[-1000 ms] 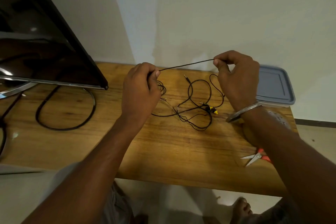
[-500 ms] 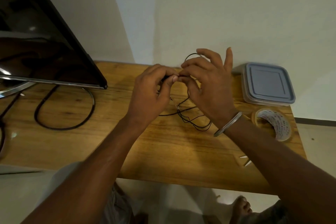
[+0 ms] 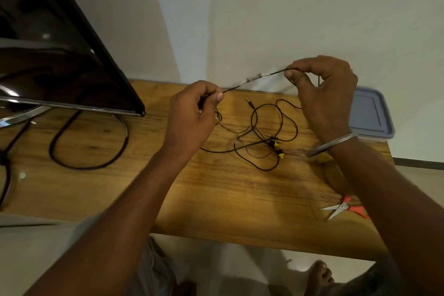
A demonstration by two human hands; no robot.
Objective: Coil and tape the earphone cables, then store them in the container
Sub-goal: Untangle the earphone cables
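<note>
Black earphone cable (image 3: 273, 143) lies tangled, one taped stretch (image 3: 254, 78) taut, near lidded container (image 3: 370, 115).

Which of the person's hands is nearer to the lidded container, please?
The right hand: it pinches the earphone cable just left of the container. The left hand pinches the same cable much farther left.

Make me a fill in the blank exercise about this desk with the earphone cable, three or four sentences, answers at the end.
The left hand and right hand pinch the earphone cable, its taped stretch spanning ____ them.
The earbuds on the table have ____ tips.
The scissors lie on the person's ____ side.
The container has its lid ____ (on/off).
Missing words: between, yellow, right, on.
</note>
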